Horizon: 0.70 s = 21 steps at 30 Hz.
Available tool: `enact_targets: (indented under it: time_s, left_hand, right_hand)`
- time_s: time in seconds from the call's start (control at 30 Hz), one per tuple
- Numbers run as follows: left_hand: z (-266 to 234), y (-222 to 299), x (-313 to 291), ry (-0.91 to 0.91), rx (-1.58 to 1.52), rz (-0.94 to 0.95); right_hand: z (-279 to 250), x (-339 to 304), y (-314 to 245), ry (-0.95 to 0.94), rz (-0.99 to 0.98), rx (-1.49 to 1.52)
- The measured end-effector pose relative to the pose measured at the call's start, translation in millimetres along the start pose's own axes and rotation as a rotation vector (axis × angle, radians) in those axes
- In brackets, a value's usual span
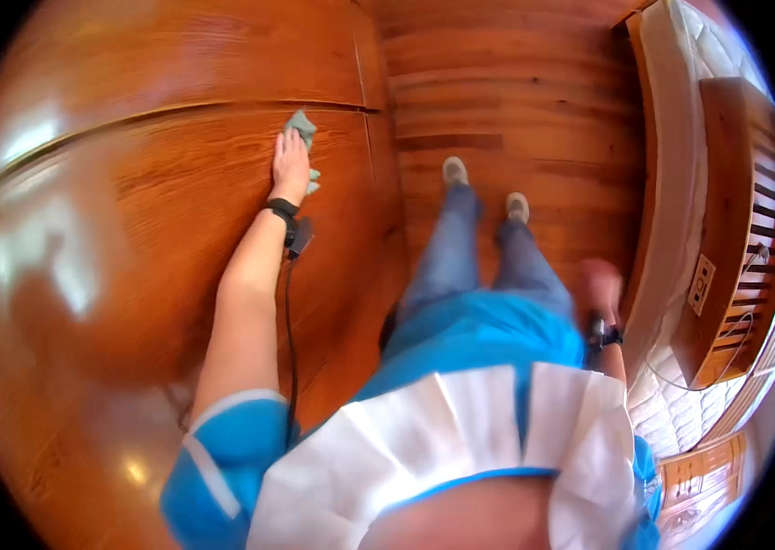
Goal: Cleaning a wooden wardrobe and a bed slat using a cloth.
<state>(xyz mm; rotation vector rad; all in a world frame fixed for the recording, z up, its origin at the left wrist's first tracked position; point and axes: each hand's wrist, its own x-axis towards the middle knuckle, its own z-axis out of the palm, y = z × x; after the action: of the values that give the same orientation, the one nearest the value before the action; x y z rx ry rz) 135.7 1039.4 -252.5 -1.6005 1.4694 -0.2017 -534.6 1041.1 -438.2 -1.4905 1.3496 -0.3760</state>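
My left hand (291,167) is stretched out to the left and presses a pale grey-green cloth (299,123) to a glossy reddish-brown wooden panel (167,174). Its fingers lie close together over the cloth, which sticks out past the fingertips and beside the palm. Just above the hand runs a dark seam between two panels. My right hand (600,286) hangs by my right side, near the bed's edge. Motion smears its fingers, and nothing can be made out in them. Each wrist wears a black band; a dark cable runs along my left forearm.
Wooden floorboards (525,101) lie around my feet. On the right stands a bed with a pale mattress (662,403) and a slatted wooden headboard (740,229) with a socket panel (702,284) and a white cord. A carved wooden cabinet (703,481) is at the lower right.
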Motion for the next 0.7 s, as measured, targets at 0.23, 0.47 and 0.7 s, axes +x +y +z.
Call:
enact_targets:
  time_s: [0.23,0.47,0.7]
  left_hand:
    - [20,91,-97,-0.53,-0.117,0.356]
    - [5,78,-67,-0.204,-0.205,0.282]
    - [51,43,61,0.095,-0.057,0.101]
  right_hand:
    - [23,23,-141,0.015,0.388,0.112]
    - [17,16,-91,0.023,0.115,-0.074]
    - [4,11,-90,0.035,0.307,0.154]
